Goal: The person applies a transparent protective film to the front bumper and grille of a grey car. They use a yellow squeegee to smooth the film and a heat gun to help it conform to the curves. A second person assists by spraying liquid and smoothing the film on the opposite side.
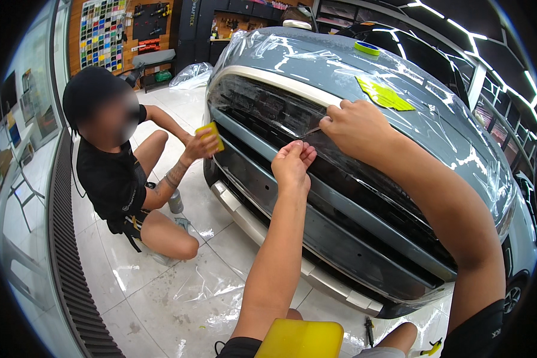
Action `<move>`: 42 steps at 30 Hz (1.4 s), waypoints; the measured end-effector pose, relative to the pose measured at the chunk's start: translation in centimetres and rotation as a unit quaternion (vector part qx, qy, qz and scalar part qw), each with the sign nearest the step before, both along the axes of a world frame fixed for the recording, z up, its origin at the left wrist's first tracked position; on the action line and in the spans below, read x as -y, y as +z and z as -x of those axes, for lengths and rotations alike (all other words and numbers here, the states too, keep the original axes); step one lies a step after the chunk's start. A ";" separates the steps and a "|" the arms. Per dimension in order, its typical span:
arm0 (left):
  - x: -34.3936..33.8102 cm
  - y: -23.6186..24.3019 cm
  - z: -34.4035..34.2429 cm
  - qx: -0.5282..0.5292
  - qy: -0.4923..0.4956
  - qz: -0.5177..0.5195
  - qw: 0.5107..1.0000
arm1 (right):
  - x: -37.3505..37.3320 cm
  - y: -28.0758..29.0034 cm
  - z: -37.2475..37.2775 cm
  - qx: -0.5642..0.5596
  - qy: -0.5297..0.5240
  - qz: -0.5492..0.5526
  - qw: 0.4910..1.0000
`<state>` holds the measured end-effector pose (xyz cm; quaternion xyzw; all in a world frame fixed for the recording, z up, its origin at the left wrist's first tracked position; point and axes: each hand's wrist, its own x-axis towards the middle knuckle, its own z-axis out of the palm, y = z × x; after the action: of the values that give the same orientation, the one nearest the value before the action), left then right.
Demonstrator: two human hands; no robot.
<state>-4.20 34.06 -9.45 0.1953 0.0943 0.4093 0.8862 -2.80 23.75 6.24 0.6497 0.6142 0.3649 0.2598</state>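
Note:
Clear plastic film (262, 110) hangs from the hood edge over the dark grille of a grey-blue car (298, 51). At the film's lower edge my left hand (293, 164) is closed, thumb and fingers pinching the film, palm partly turned up. Just above and to the right, my right hand (355, 128) is closed on a thin pointed tool (312, 131); most of it is hidden in the fingers. A yellow squeegee block (301, 340) shows large at the bottom of the view, by my left forearm.
A co-worker (110, 161) squats at left, pressing a yellow squeegee (210, 137) near the bumper. Green tape (367, 48) and a lime-green cloth (385, 95) lie on the hood. A spray bottle (175, 201) stands on the tiled floor (155, 310). Loose film (191, 76) lies farther back.

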 end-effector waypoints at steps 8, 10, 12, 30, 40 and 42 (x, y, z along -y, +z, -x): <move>0.1 0.0 0.3 -0.004 0.012 -0.005 1.000 | 2.4 -1.2 0.5 -0.080 -0.038 -0.045 0.995; 0.2 0.0 0.3 -0.007 0.010 -0.004 1.000 | 3.2 -1.5 0.5 -0.094 -0.045 -0.054 0.993; 0.4 0.0 0.5 -0.008 0.011 -0.006 1.000 | 3.9 -1.9 0.5 -0.100 -0.051 -0.060 0.992; 1.4 -0.9 2.9 0.039 0.040 -0.021 0.998 | 9.7 -4.0 0.3 -0.134 -0.067 -0.109 0.983; 1.6 -1.9 4.1 0.084 0.046 -0.022 0.995 | 12.7 -4.3 0.8 -0.147 -0.089 -0.123 0.977; 1.7 -2.2 4.4 0.093 0.044 -0.028 0.994 | 13.2 -4.4 0.8 -0.148 -0.083 -0.127 0.977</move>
<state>-8.60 32.36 -11.62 0.1770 0.0089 0.4668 0.8664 -3.63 10.50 1.83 0.7733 0.5381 0.3167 0.1102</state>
